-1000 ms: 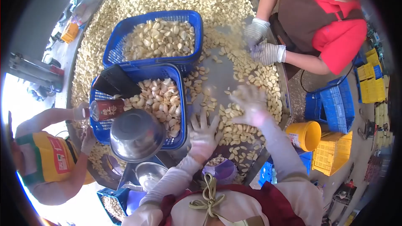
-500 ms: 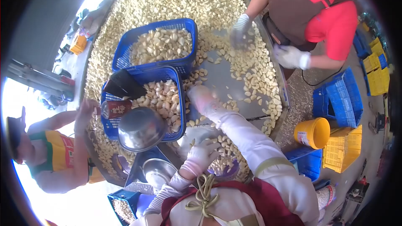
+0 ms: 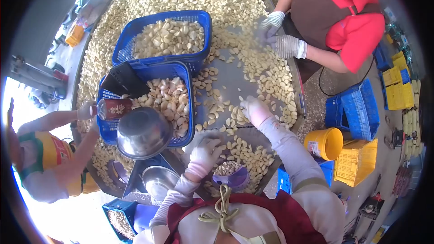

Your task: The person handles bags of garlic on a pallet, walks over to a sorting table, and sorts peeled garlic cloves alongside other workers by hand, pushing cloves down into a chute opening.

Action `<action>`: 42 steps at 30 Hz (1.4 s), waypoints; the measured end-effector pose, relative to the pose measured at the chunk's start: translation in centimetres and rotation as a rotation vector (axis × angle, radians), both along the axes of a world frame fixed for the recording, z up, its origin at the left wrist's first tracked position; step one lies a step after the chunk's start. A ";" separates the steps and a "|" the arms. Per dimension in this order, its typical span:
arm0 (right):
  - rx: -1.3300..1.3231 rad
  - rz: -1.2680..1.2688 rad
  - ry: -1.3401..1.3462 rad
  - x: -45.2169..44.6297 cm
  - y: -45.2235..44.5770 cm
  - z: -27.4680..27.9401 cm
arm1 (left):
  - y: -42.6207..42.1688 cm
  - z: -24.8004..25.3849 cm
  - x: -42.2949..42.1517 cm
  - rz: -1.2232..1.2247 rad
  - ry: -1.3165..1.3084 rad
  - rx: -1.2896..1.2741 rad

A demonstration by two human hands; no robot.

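Observation:
My right hand (image 3: 254, 110), in a whitish glove, lies low over the metal table with its fingers stretched out toward the peeled garlic cloves (image 3: 276, 86). A few cloves lie at its fingertips, and I see nothing firmly gripped. My left hand (image 3: 205, 152), also gloved, rests by the near end of the table, fingers loosely bent and apart, nothing visible in them. Beside it sits a purple-rimmed opening (image 3: 237, 180) with small pieces in it. Cloves (image 3: 251, 157) are spread between my two hands.
Two blue baskets (image 3: 205, 40) of garlic stand left of centre. The nearer carries a steel bowl (image 3: 143, 131), a dark red can (image 3: 115, 108) and a black scoop-like piece (image 3: 124, 79). Co-workers stand left and upper right. Yellow bucket (image 3: 332, 143) and crates (image 3: 359, 162) sit right.
My right hand has moved right and slightly down, away from the baskets. Cloves now lie where it was. My left hand shifted slightly left. The red-shirted co-worker's hands have come together.

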State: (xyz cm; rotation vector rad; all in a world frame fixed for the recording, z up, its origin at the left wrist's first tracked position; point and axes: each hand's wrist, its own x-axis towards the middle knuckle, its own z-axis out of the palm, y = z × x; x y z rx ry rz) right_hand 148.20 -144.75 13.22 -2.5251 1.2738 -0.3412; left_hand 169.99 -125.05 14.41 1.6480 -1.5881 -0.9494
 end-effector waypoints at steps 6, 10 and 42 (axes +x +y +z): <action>0.722 -0.144 -0.455 -1.3 -1.0 1.6 | -4.4 0.9 -1.0 0.030 -0.651 0.010; 1.012 -0.165 -0.885 5.7 -3.0 4.4 | -4.8 -1.4 -2.2 0.027 -0.779 -0.088; 0.298 0.160 0.152 16.5 -25.3 0.5 | -5.0 -2.4 -1.7 0.033 -0.680 -0.235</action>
